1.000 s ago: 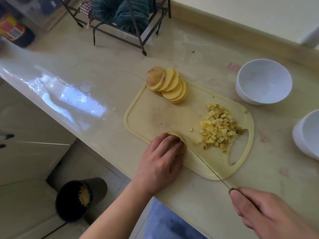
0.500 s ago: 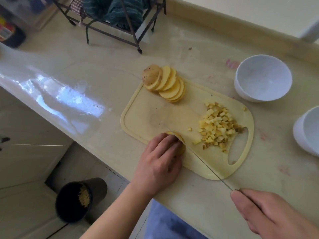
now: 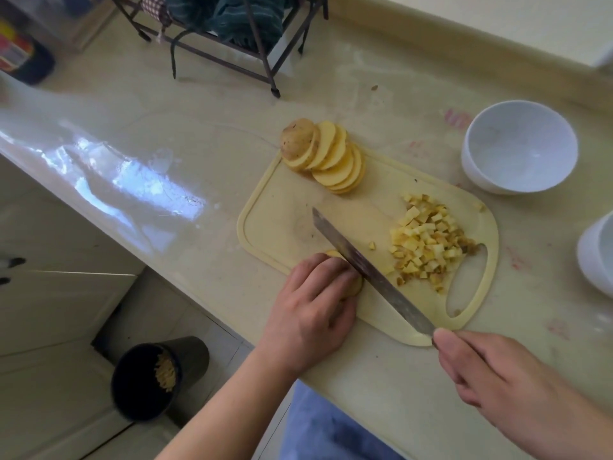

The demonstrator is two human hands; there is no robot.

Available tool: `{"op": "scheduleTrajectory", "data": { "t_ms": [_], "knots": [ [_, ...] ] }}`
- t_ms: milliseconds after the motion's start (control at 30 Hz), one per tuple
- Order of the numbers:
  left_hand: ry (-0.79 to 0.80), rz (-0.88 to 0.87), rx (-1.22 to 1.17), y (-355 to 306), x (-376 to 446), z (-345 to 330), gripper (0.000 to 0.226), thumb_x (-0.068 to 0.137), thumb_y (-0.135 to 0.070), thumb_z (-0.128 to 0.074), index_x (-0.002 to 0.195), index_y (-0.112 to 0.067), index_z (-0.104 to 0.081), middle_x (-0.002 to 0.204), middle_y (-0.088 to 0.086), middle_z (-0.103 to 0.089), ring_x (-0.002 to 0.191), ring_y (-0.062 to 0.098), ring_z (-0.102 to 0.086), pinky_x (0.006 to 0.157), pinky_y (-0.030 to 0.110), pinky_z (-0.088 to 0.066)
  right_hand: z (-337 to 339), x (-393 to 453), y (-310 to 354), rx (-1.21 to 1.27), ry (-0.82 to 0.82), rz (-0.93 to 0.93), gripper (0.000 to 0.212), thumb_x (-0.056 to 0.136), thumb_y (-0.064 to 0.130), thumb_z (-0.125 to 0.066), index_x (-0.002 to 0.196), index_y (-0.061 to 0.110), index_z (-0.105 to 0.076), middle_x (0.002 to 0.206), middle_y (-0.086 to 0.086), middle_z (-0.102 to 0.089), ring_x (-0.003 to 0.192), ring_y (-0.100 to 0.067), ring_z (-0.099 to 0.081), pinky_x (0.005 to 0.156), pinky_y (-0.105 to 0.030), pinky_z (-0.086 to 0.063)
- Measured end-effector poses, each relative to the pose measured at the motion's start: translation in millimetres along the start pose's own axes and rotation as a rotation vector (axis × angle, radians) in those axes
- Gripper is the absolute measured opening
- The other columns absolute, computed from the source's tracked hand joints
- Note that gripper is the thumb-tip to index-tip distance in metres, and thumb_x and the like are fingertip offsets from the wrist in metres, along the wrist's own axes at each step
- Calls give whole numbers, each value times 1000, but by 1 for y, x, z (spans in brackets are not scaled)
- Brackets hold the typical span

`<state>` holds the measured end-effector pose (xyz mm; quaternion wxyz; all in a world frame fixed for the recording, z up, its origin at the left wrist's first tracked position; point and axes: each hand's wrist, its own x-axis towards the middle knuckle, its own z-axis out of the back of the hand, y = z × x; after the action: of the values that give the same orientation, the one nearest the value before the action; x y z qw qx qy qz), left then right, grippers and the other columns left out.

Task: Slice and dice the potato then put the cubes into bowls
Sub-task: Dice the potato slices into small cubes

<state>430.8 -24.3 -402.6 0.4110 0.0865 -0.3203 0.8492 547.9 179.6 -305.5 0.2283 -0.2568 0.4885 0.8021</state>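
Potato slices [image 3: 345, 284] are sitting stacked at the near edge of the cutting board [image 3: 282, 210], and the left hand [image 3: 311, 313] is covering most of them, its fingers curled over the top and pressing them down. The right hand [image 3: 481, 370] is closing its grip around the handle of a knife [image 3: 368, 270], with the thumb lying up by the base of the blade. The blade is running diagonally across the board, its flat side tilted up toward the camera, and its middle is lying against the fingertips of the left hand, just beside the held slices. Whether the edge is touching the potato is hard to tell.

A fanned row of round potato slices [image 3: 328, 157], with the skin-covered end piece leaning at its far left, is resting at the far corner of the board. A pile of potato cubes [image 3: 428, 244] is lying toward the board's right end, next to its handle cutout, with one stray cube sitting between the pile and the blade.

Two white bowls are standing on the counter [image 3: 166, 144] to the right of the board: one bowl [image 3: 519, 147] well in view, the other bowl [image 3: 597, 254] partly cut off at the frame's right edge. A dark bin [image 3: 156, 380] is standing on the floor below the counter.
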Motion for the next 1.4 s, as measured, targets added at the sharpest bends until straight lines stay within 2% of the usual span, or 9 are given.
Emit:
{"op": "scheduleTrajectory", "data": {
  "t_ms": [200,367,533,733,967,1333,1400],
  "knots": [
    [-40,25,-5,0,-3,0,21,85,-8,-79,102,4,-76,107,18,-70,105,37,-64,92,41,-53,-1,-6,1,65,18,-45,67,67,82,-33,61,15,-43,44,4,-35,41,-7,-30,42,-14,-28],
    [-43,43,-7,0,-3,1,19,87,-11,-78,100,3,-76,106,17,-70,104,36,-65,92,40,-54,-1,-13,3,95,42,-58,66,66,83,-36,59,19,-47,43,4,-40,40,-4,-35,42,-14,-29],
    [-33,38,3,0,-3,-1,19,88,-11,-77,101,3,-76,108,17,-71,105,36,-65,93,41,-54,2,-17,4,49,37,-51,84,55,99,-30,61,17,-46,43,3,-44,39,-4,-38,43,-13,-31],
    [-20,34,-7,2,-4,-2,20,90,-11,-75,104,2,-77,111,17,-71,108,35,-66,94,42,-54,1,-19,2,-44,3,7,93,55,102,-21,71,13,-43,46,2,-40,43,-6,-38,47,-18,-31],
    [-27,39,-12,1,-4,-1,19,89,-11,-75,103,2,-77,110,16,-71,108,34,-66,95,40,-54,-1,-23,-7,4,17,-16,93,54,102,-28,70,12,-44,48,1,-37,43,-7,-36,45,-17,-29],
    [-62,35,-39,1,-1,-1,18,86,-8,-78,100,3,-77,108,16,-72,105,35,-67,91,41,-55,-3,-19,3,-23,14,-24,90,54,102,-20,71,19,-47,47,2,-43,44,-6,-41,47,-15,-30],
    [-72,32,-45,0,0,0,18,85,-7,-79,99,2,-78,107,16,-72,105,34,-66,91,40,-56,-7,-12,7,-38,7,2,83,59,99,-19,70,22,-48,48,2,-46,46,-5,-42,49,-23,-36]
  ]
}}
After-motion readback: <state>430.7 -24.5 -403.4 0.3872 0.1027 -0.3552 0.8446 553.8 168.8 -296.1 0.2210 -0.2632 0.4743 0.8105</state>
